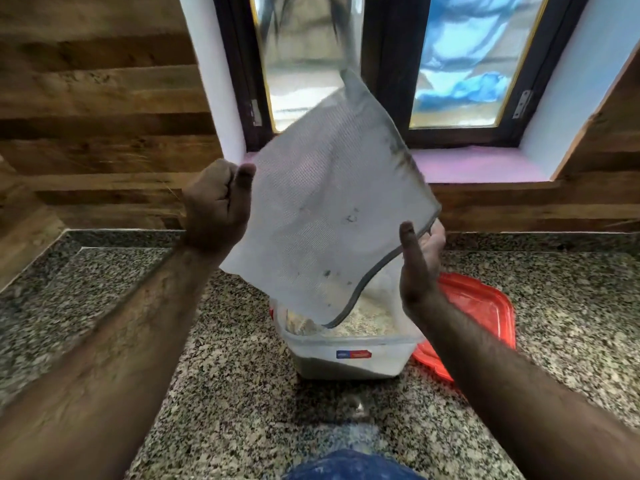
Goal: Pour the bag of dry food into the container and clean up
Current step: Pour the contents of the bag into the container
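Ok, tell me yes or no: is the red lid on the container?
No: the red lid lies on the granite counter behind the open container, which shows dry food inside.

Bag (pixel 325 216) over container (pixel 349 355); lid (pixel 481 306) beside.

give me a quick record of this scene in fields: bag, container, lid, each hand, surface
bag: translucent white mesh zip bag, tilted, open mouth down over the container
container: clear plastic rectangular container, open, pale dry food inside
lid: red plastic lid lying on the counter, right of the container
left hand: pinches the bag's upper left corner
right hand: fingers straight, against the bag's zip edge
surface: speckled granite counter
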A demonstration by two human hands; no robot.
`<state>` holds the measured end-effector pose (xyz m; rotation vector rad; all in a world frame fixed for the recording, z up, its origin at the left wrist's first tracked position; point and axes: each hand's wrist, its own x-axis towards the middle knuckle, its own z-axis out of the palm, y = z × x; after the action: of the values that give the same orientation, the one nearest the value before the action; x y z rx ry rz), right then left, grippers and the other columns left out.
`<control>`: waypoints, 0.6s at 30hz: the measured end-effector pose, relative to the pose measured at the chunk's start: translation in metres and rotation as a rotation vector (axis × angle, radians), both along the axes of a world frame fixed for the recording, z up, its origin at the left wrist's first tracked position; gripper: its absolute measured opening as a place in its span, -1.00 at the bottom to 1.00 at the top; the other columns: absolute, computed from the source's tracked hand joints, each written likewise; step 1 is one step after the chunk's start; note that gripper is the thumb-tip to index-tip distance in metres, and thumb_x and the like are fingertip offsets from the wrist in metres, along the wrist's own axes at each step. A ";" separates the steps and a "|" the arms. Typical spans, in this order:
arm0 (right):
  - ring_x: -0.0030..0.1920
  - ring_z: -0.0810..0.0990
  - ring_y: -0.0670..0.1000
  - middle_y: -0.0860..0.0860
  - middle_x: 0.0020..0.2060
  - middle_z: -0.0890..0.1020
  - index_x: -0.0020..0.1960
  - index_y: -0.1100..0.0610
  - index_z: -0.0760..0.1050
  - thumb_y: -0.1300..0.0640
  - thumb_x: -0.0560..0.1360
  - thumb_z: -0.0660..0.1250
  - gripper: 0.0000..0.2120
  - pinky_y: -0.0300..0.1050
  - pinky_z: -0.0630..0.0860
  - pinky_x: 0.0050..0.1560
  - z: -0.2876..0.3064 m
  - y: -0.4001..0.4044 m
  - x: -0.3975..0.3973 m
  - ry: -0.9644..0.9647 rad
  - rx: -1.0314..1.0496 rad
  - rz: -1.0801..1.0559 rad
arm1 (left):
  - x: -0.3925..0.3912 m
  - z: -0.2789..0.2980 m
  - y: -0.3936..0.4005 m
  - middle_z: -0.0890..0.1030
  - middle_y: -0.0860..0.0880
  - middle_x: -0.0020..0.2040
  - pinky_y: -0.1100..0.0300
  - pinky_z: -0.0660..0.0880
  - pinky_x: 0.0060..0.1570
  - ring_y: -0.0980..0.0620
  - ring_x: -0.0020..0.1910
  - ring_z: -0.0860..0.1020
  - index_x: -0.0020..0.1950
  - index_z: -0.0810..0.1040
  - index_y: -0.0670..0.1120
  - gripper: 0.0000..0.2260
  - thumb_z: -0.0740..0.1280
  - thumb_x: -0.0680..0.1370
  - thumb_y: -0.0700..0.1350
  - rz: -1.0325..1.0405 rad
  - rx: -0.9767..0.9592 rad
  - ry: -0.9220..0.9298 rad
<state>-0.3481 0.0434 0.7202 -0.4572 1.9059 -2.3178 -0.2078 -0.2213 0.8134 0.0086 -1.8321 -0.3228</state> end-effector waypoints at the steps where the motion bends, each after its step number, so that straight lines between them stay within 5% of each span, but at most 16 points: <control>1: 0.28 0.62 -0.22 -0.05 0.40 0.57 0.66 0.07 0.13 -0.18 0.52 0.39 -0.17 -0.26 0.57 0.17 0.003 -0.002 0.000 0.027 -0.021 0.048 | 0.004 -0.005 -0.001 0.32 -0.03 -0.38 0.31 0.13 -0.35 0.08 -0.41 0.23 -0.32 0.41 -0.20 -0.52 0.23 0.75 0.00 0.025 0.040 0.030; 4: 0.34 0.63 -0.14 -0.13 0.30 0.68 0.47 -0.04 0.40 0.02 0.54 0.39 -0.48 -0.29 0.56 0.22 0.017 -0.009 0.001 0.110 -0.022 0.267 | 0.018 -0.015 0.003 0.30 -0.02 -0.39 0.34 0.14 -0.34 0.09 -0.41 0.21 -0.30 0.37 -0.12 -0.53 0.18 0.76 0.07 0.064 0.169 0.102; 8: 0.41 0.61 0.10 0.07 0.37 0.66 0.53 0.20 0.42 0.08 0.54 0.41 -0.41 -0.03 0.56 0.35 0.034 -0.016 -0.001 0.141 -0.016 0.479 | 0.030 -0.027 0.012 0.30 0.10 -0.36 0.31 0.21 -0.35 0.27 -0.38 0.30 -0.22 0.38 -0.09 -0.57 0.17 0.74 0.15 0.109 0.437 0.195; 14: 0.18 0.72 0.21 0.14 0.15 0.73 0.26 0.21 0.61 0.19 0.67 0.37 -0.81 0.18 0.65 0.20 0.058 -0.032 -0.004 0.048 0.066 0.615 | 0.044 -0.055 0.019 0.61 0.07 -0.23 0.11 0.50 -0.17 0.03 -0.20 0.55 -0.10 0.60 0.01 -0.69 0.24 0.76 0.08 0.102 0.918 0.323; 18: 0.03 0.71 0.24 0.20 0.04 0.70 0.26 0.31 0.56 0.16 0.70 0.34 -0.77 0.27 0.66 0.15 0.071 -0.053 0.009 0.057 0.118 0.590 | 0.059 -0.076 0.018 0.69 0.08 -0.12 0.08 0.55 -0.07 0.06 -0.12 0.62 -0.06 0.62 0.04 -0.73 0.26 0.74 0.09 0.189 1.097 0.332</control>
<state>-0.3392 -0.0094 0.7908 -0.9308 1.6244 -1.8169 -0.1488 -0.2030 0.7375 0.8268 -1.1289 -1.0807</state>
